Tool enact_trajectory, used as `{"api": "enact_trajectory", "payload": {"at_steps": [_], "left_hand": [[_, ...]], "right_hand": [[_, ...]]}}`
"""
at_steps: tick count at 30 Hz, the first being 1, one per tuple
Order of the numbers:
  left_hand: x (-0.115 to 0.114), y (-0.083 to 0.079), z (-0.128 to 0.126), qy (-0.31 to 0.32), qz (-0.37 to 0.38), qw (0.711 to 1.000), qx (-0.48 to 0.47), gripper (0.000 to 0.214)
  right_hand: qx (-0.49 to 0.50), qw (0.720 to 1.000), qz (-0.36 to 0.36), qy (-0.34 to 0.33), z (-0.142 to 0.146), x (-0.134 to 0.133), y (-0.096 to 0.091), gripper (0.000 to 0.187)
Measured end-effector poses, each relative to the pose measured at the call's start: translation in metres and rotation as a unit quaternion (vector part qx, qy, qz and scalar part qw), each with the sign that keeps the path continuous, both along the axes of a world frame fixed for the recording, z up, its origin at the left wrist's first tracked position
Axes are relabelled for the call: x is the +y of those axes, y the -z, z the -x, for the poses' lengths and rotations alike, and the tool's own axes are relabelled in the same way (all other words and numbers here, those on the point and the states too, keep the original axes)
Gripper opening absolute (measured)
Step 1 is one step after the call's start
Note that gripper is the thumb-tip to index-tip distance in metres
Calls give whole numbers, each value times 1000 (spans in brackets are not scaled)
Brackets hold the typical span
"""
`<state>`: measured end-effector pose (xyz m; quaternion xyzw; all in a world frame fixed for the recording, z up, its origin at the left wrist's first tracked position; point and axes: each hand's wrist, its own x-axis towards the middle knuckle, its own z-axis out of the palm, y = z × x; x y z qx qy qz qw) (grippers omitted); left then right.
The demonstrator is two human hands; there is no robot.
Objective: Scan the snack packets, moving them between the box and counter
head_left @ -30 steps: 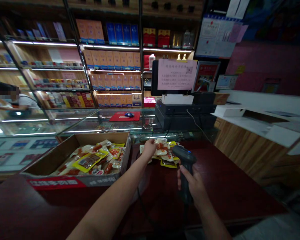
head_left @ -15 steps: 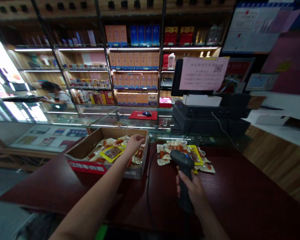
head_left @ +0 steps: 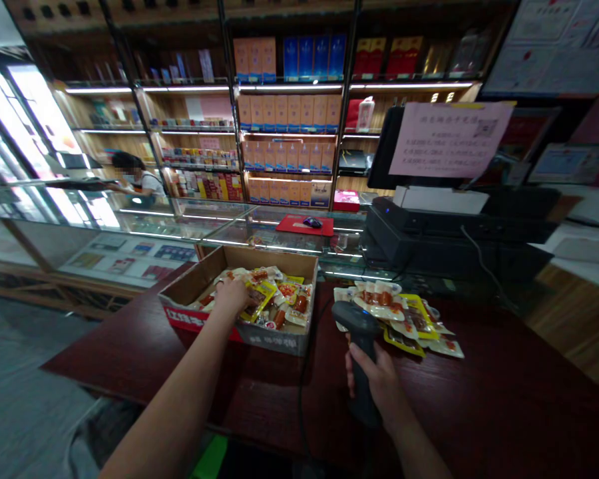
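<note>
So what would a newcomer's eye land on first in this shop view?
Probably the dark handheld barcode scanner, gripped in the right hand above the dark red table. Next, the open cardboard box to its left, with the left hand among sealed snack packets, and the pile of similar packets just beyond the scanner. Behind them, a pink notice hangs on the monitor.

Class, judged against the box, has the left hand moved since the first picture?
Yes. The left hand has moved leftward, from the packet pile beside the box to inside it.
</note>
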<state>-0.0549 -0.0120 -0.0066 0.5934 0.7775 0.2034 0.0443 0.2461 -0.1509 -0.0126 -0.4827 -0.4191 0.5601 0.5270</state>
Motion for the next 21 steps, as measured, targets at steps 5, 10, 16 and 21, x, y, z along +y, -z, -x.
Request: {"api": "enact_trajectory", "payload": {"at_steps": [5, 10, 16, 21], "left_hand": [[-7, -13, -8, -4, 39, 997, 66, 33], [-17, -20, -24, 34, 27, 990, -137, 18], [-23, -18, -61, 61, -10, 803, -593, 17], [-18, -15, -73, 91, 18, 716, -692, 27]], "right_hand": [[-3, 1000, 15, 5, 1, 1, 3, 44], [-7, 1000, 18, -1, -2, 3, 9, 44], [-14, 1000, 16, -14, 1, 5, 10, 45], [-1, 999, 11, -33, 10, 5, 2, 45]]}}
